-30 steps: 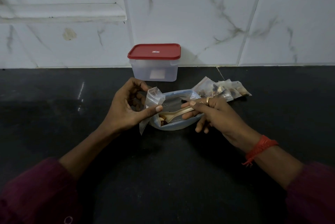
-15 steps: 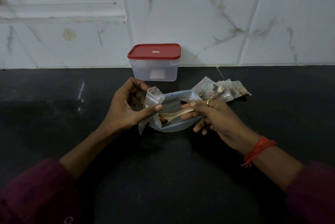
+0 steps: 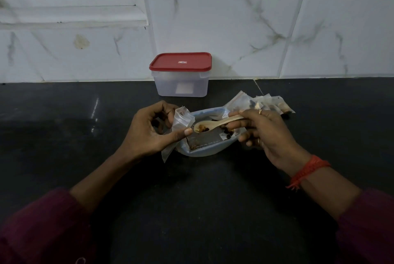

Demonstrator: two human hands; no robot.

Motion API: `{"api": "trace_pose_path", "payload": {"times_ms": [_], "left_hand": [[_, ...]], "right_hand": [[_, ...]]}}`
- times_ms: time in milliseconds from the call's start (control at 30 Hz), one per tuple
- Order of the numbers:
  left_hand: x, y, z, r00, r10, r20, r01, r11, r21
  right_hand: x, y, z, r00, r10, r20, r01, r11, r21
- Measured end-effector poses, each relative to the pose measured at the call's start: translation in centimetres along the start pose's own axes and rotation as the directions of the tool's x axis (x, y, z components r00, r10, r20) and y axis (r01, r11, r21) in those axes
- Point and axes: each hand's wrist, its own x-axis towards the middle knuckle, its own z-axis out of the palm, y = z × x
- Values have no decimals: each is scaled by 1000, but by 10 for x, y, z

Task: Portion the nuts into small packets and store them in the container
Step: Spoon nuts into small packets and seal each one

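We see two hands over a dark counter (image 3: 191, 210). The left hand (image 3: 149, 133) pinches a small clear packet (image 3: 181, 119) between its thumb and fingers, with the packet's top up near the fingers. The right hand (image 3: 268, 135) pinches the handle of a pale spoon (image 3: 219, 123). The hands are apart, with the spoon reaching across between them. A few nuts (image 3: 201, 128) sit in the round end of the spoon, just beside the packet. Under the spoon lies a big bag (image 3: 204, 147) with more nuts in it. Behind the right hand lie some filled packets (image 3: 275, 104) in a little row on the counter. The container (image 3: 181, 85) stands at the back, near the white wall (image 3: 255, 18), and its red lid (image 3: 180, 62) is on. A red thread (image 3: 307, 171) goes round the right wrist.
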Motion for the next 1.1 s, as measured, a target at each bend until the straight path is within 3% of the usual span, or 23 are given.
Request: {"api": "trace_pose_path", "payload": {"times_ms": [167,300,433,700,867,933,1000,1100], "left_hand": [[-1,-1,0,999,-9,41,8,1000,19],[0,0,0,1000,-19,20,18,1000,16],[0,1,0,998,-55,-32,54,998,-10],[0,2,1,990,-122,-68,109,980,-167],[3,0,-3,971,-203,-130,155,939,-307],[4,-2,-4,959,-228,-168,162,927,-338],[5,-2,-4,954,-229,-195,156,931,-330],[4,2,-1,958,-200,-204,133,943,-304]], "right_hand": [[-6,-5,3,983,-183,8,181,976,120],[-14,-3,10,915,-343,214,362,931,-55],[-16,-1,13,868,-341,362,403,908,-113],[-14,-2,11,899,-279,339,251,960,124],[-11,-5,9,930,-345,124,308,918,250],[-8,-4,5,933,-357,38,344,919,191],[-5,1,4,928,-373,13,373,928,-5],[-6,11,8,925,-357,132,380,880,-285]]}}
